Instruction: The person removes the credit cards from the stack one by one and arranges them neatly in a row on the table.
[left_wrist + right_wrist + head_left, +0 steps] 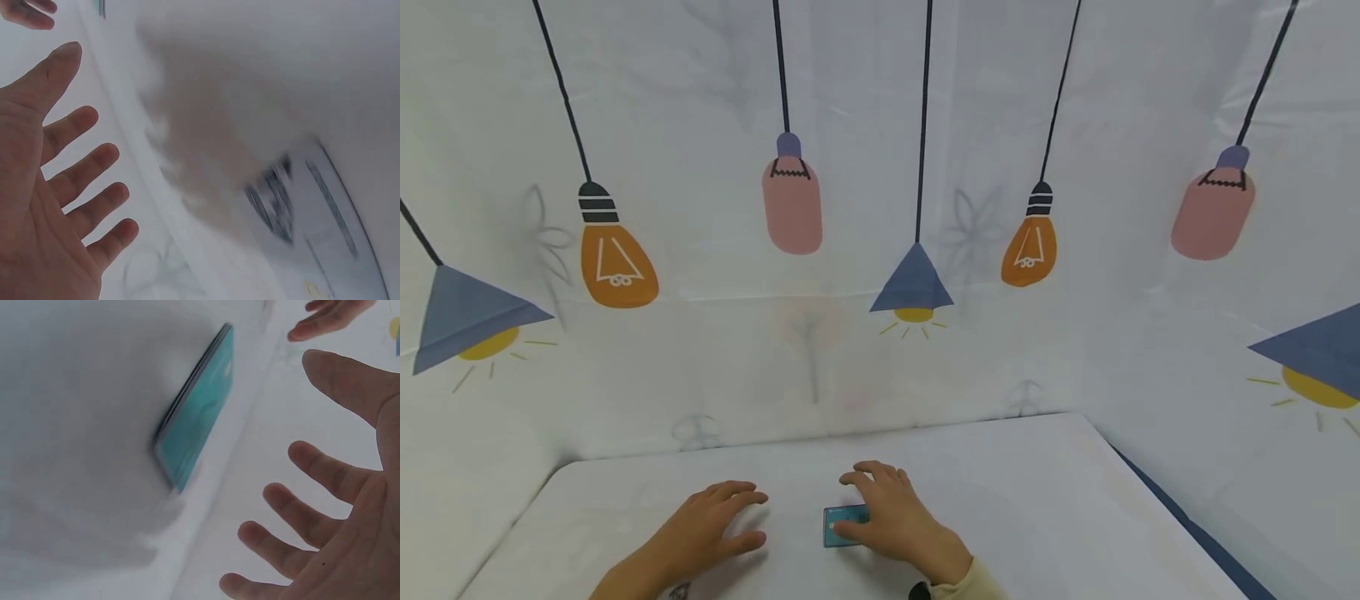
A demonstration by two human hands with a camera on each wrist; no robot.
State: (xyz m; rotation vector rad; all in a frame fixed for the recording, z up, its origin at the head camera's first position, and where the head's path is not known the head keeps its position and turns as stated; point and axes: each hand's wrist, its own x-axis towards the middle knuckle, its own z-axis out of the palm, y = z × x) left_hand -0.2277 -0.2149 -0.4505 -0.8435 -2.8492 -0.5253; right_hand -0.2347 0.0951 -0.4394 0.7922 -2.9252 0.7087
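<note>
And here's the right hand (895, 518), hanging over the teal card (844, 514), its grip released, fingers spread and loosely bent; from the head view the thumb crosses the card's face, yet the right wrist view shows daylight between them, so nothing is held there; the card lies flat on the white table (1000, 500), nearer the right hand than the left, its edge showing dark layers side-on; over to the left hand (711, 525), and it too is released, palm turned inward, thumb and fingers apart, grasping nothing, poised above the table with a clear gap between it and the card; below it, a pale printed piece (331, 219), blurred and cut off by the left wrist view, with dark markings and a dark rim; a cream sleeve (972, 583) comes in behind the right wrist, a small black item (919, 591) beside it, too cropped to tell; and at the back, the white backdrop (865, 358), patterned with blue lampshades (913, 283), orange bulbs (619, 267) and pink lamps (793, 208) on dark cords.
</note>
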